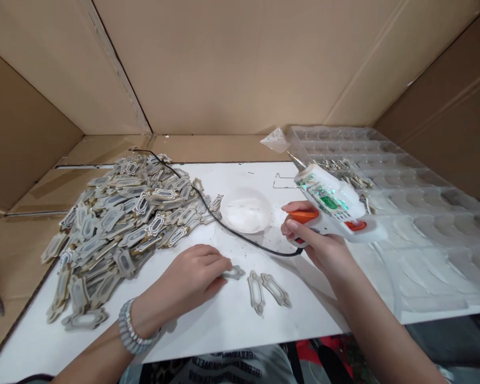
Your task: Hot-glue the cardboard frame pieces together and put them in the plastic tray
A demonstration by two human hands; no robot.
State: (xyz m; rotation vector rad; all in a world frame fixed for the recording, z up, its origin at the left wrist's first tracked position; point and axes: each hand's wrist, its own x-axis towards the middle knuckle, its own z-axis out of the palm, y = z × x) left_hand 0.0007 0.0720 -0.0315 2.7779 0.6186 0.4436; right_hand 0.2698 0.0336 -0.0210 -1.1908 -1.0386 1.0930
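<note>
My right hand (314, 232) is wrapped round the handle of a white glue gun (328, 197) with an orange trigger, its metal nozzle pointing up and away to the left. Fingers of my left hand (204, 269) are closed on one end of a small grey ornate frame piece (234, 272) at the white tabletop. Just right of it lie two similar frame pieces, one nearly upright in view (256, 293) and one slanted (276, 289). The glue gun's black cord (244, 238) runs from the handle leftward across the table.
A large heap of ornate frame pieces (112, 224) covers the left side. A shallow white dish (246, 210) sits mid-table, behind the cord. Clear plastic compartment trays (420, 229) fill the right, with small metal parts (344, 170) in them. Cardboard walls (240, 69) enclose the table.
</note>
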